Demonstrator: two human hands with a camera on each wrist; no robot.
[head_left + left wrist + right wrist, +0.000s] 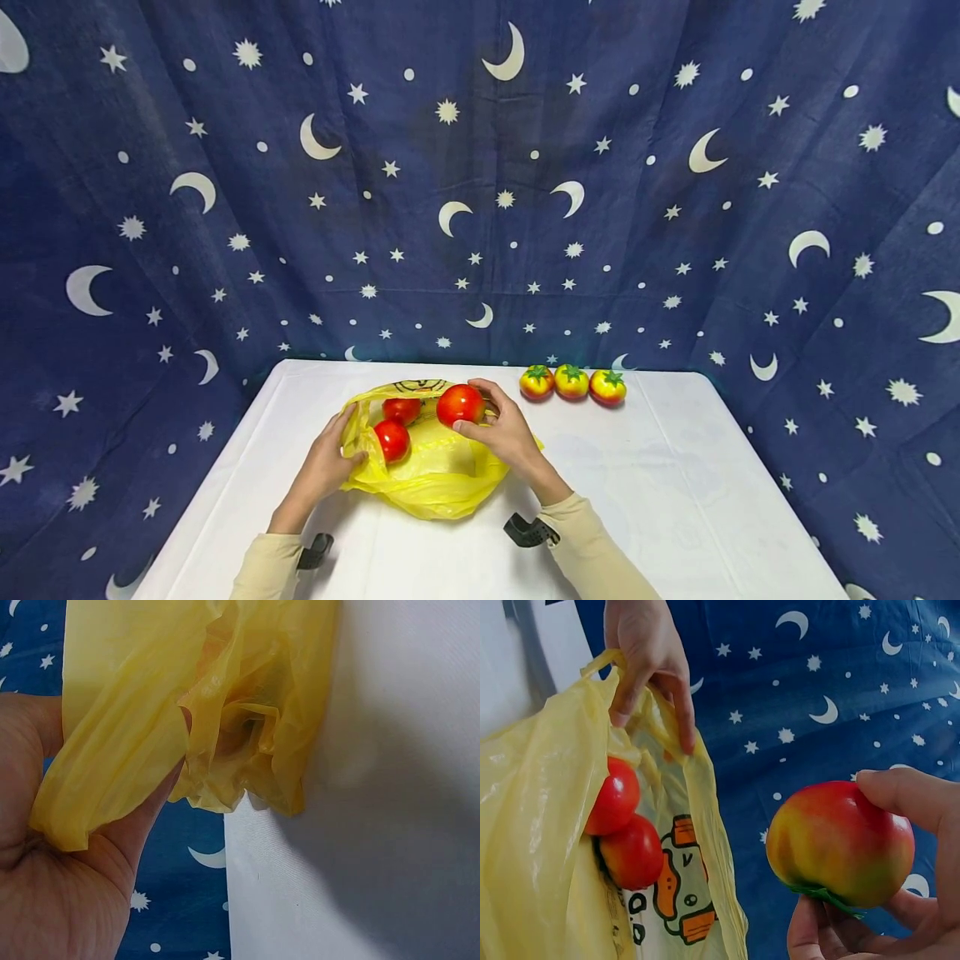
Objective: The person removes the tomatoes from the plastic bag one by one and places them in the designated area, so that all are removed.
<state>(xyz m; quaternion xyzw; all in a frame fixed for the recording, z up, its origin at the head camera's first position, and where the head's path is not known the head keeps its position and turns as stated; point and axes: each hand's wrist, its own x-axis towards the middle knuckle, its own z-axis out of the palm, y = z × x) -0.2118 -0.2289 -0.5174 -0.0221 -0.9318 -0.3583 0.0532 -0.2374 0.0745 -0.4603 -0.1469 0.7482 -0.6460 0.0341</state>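
Observation:
A yellow plastic bag lies on the table with its mouth held wide. My left hand grips the bag's left rim, thumb and fingers around the thin plastic, as the left wrist view also shows. Inside the bag sit two red tomatoes, one behind the other. Over the right side of the bag's mouth, my right hand holds a third tomato between thumb and fingers. In the right wrist view this tomato shows red and yellow skin with a green leafy top pointing down.
Three red-and-yellow tomatoes stand in a row at the back of the white table, right of the bag. A dark blue curtain with moons and stars hangs behind the table. Black wrist cameras sit under both forearms.

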